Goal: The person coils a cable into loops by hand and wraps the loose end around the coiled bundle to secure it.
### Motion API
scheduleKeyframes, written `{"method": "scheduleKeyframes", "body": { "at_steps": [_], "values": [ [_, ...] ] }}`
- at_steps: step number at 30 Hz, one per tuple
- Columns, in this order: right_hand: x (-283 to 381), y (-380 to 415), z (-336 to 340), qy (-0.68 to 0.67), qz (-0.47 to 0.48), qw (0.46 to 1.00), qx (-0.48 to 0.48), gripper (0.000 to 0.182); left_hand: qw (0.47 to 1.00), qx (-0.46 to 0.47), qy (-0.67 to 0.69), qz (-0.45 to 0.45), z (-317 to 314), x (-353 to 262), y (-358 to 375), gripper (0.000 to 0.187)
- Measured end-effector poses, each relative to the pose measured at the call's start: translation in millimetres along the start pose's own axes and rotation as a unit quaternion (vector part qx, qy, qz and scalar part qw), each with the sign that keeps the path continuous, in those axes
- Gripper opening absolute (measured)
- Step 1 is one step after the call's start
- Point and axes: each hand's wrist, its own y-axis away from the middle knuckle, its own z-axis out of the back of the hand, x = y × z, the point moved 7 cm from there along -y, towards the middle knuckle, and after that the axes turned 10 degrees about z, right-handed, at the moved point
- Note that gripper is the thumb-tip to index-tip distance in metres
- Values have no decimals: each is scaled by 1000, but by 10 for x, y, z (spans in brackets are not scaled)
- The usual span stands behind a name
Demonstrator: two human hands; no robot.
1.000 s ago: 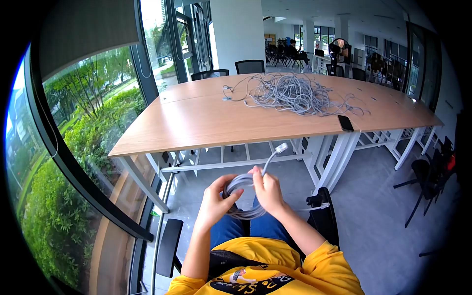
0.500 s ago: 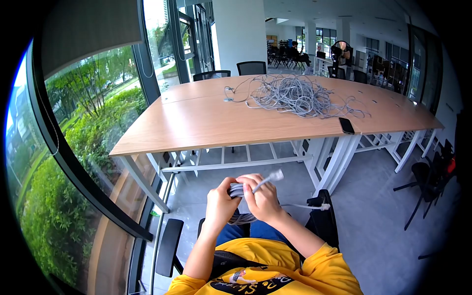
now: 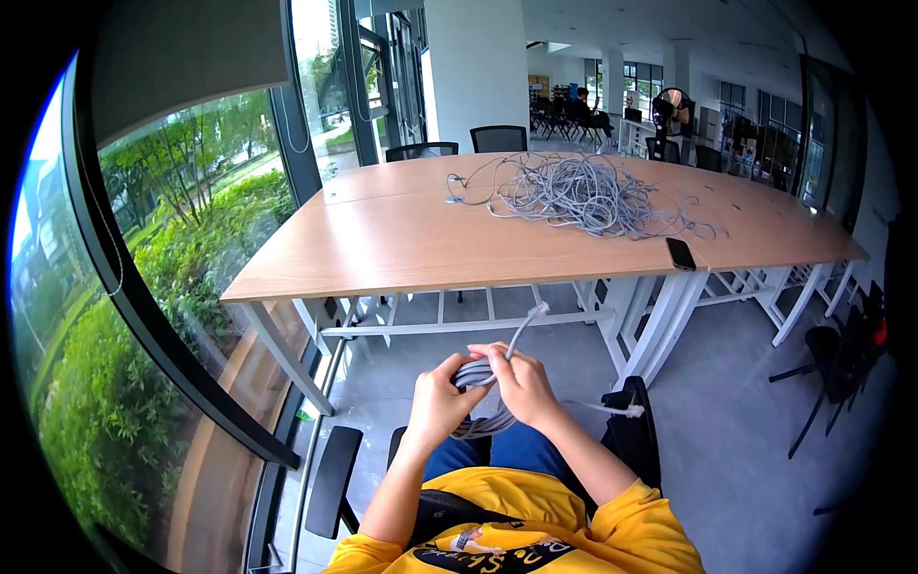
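Observation:
Above my lap, a coiled grey network cable (image 3: pixel 470 374) is held between both hands. My left hand (image 3: pixel 440 397) is closed around the left side of the coil. My right hand (image 3: pixel 524 385) grips its right side near the top, where a short end with a clear plug (image 3: pixel 540 309) sticks up past the fingers. The lower loops of the coil hang below the hands. A second cable end with a plug (image 3: pixel 633 411) reaches out to the right over the chair's armrest.
On the wooden table (image 3: pixel 382 239) ahead lie a large tangle of grey cables (image 3: pixel 583 194) and a black phone (image 3: pixel 680 253) near its front edge. Chair armrests (image 3: pixel 332 478) flank me, with a window on the left. A person (image 3: pixel 585 113) sits far back.
The short plug end at my right hand has swung from pointing right to pointing more upright. Both hands keep hold of the coil. The camera view has shifted slightly.

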Motion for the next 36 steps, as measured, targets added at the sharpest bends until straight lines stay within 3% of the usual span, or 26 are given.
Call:
{"method": "scheduleKeyframes", "body": {
  "at_steps": [2, 4, 5, 7, 13, 19, 21, 23, 29, 32, 34, 35, 36],
  "values": [
    [-16, -7, 25, 14, -14, 1000, 15, 38, 1000, 15, -16, 5, 16, -50, 24, 24],
    [-166, 40, -59, -42, -122, 988, 88, 46, 999, 29, -33, 9, 16, -42, 33, 24],
    [-149, 13, -41, -43, -122, 988, 87, 46, 999, 33, -28, -12, 16, -50, 41, 25],
    [-172, 21, -61, -170, -214, 958, 90, 55, 999, 38, -23, -31, 10, -53, 48, 25],
    [-210, 13, -76, -219, -236, 936, 145, 63, 998, 31, -15, -60, 32, -121, 75, 25],
    [-238, -1, -46, -192, -218, 946, 141, 65, 995, 100, -20, 5, -32, -112, 78, 29],
    [-227, -13, -39, -200, -225, 944, 137, 64, 996, 64, 40, -48, -4, -176, 70, 28],
    [-255, -7, -52, -208, -231, 941, 134, 64, 996, 68, 47, -44, -19, -143, 66, 26],
    [-230, -25, -25, -223, -179, 953, 102, 51, 997, 49, 67, 0, 46, -63, 42, 25],
    [-131, -67, 99, -145, -113, 982, 32, 37, 996, 40, 77, -4, 60, -56, 36, 24],
    [65, -103, 319, -9, -24, 997, -73, 23, 995, 15, 99, 28, 94, -4, 24, 25],
    [97, -109, 332, -9, -25, 997, -72, 23, 995, 15, 99, 28, 99, -6, 20, 25],
    [215, -130, 389, 40, 36, 994, -96, 18, 994, 3, 102, 39, 130, 10, 10, 26]
  ]
}}
